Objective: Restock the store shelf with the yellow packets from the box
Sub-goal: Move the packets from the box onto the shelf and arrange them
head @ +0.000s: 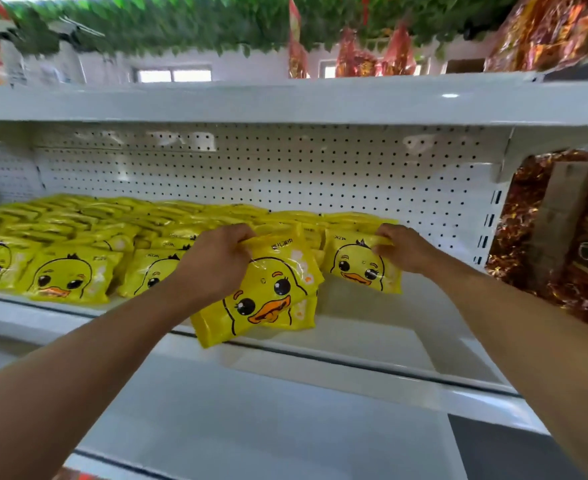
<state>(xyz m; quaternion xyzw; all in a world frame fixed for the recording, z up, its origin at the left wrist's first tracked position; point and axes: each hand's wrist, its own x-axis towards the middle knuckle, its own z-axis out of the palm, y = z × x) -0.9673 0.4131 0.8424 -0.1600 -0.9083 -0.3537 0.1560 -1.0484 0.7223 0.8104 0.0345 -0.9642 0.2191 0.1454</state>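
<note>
1. A white metal store shelf [372, 344] with a perforated pegboard back panel [285, 168] is filling the view; green artificial leaves [181, 19] are hanging overhead, and a window [173, 75] is showing blurred behind the top shelf.
2. Glossy yellow packets [67, 275] printed with a cartoon duck face are lying in rows across the left and middle of the shelf, several deep.
3. The left hand [216, 261] is pinching the top edge of a tilted packet [268, 292], which is hanging over the shelf's front lip, seemingly with another behind it.
4. The right hand [403, 249] is gripping the top of an upright packet [361, 268] standing at the row's right end.
5. Red-gold crinkly foil bags [527, 220] are sitting to the right.
</note>
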